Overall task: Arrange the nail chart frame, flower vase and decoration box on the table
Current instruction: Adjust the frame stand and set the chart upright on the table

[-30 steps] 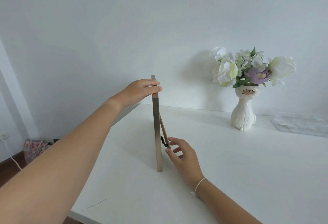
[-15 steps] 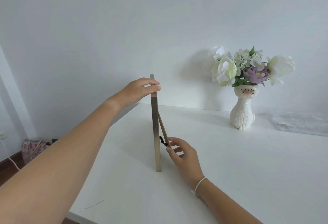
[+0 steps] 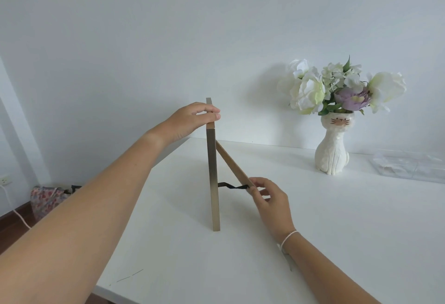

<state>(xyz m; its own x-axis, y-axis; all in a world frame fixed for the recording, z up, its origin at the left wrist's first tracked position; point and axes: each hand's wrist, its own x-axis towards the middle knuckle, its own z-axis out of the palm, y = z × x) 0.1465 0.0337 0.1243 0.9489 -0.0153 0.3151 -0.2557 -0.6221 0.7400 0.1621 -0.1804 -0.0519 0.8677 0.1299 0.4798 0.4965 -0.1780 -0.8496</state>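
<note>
The nail chart frame [image 3: 213, 171] stands upright and edge-on in the middle of the white table [image 3: 337, 231]. My left hand [image 3: 192, 120] grips its top edge. My right hand [image 3: 267, 197] pinches the lower end of the frame's back stand leg [image 3: 231, 161], which is swung out to the right with a black strap [image 3: 231, 186] stretched between leg and frame. A white cat-shaped flower vase [image 3: 333, 149] with white and purple flowers stands at the back right by the wall. The clear decoration box [image 3: 409, 165] lies flat at the far right.
The table's left and front edges are close to the frame. On the floor at the left lie a floral bag [image 3: 45, 197] and a white cable [image 3: 16, 212] from a wall socket [image 3: 5, 180]. A thin dark thread [image 3: 130, 276] lies near the front edge.
My right hand has pulled the stand leg out to the right, away from the frame, so the black strap now shows stretched. My left hand stays on the top edge.
</note>
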